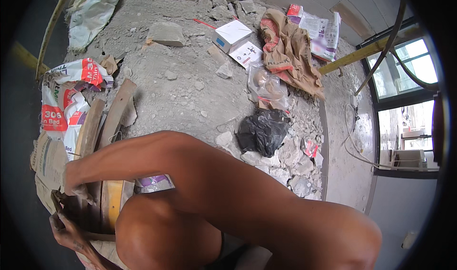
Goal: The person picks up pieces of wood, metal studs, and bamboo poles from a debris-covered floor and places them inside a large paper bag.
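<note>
My right arm reaches across the view to the left, and my right hand point(77, 186) is bent down over wooden boards with its fingers curled. Whatever it grips is hidden. Just below, at the lower left, my left hand point(69, 232) has its fingers bent beside the boards' near end, closed on something dark I cannot make out. Two long weathered boards point(114, 110) run away from me past my right forearm. A yellowish piece of wood point(113, 203) with dark spots lies between my right hand and my bent knee. Brown paper sacking point(46, 163) lies beside and under the wood.
Torn red-and-white sacks point(54, 113) lie at the left. Grey rubble covers the ground, with a broken block point(165, 33) at the back. To the right are a white box point(232, 33), a crumpled brown sack point(290, 51), a black plastic bag point(264, 131) and a loose white cable point(350, 137).
</note>
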Tool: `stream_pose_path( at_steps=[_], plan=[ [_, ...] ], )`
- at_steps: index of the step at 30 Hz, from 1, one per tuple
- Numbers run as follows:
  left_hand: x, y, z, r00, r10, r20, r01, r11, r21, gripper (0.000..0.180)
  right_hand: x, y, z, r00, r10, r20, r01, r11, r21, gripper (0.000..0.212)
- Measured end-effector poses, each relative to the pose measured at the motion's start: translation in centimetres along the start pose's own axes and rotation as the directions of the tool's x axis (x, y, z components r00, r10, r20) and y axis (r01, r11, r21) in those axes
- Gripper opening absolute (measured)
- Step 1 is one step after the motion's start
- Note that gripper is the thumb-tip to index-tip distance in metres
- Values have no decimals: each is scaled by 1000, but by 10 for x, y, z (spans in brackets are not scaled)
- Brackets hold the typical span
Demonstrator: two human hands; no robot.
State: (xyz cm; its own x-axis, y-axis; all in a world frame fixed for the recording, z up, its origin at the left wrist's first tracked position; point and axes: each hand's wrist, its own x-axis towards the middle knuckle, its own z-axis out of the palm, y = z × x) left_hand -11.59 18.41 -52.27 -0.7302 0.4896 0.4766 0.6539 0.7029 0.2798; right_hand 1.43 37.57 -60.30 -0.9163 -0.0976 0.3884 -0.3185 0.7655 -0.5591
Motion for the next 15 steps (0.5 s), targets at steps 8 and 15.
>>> stream_pose_path(
  at_steps=[8,15],
  plan=[
    [-9,-26,-5,992,-104,72,118,967,-227,28,-12,4,-38,934,-230,-273,185,966,-182,22],
    [-17,-32,-1,993,-111,27,115,968,-222,31,-393,75,-215,236,598,-766,-947,317,-44,21]
  ],
)
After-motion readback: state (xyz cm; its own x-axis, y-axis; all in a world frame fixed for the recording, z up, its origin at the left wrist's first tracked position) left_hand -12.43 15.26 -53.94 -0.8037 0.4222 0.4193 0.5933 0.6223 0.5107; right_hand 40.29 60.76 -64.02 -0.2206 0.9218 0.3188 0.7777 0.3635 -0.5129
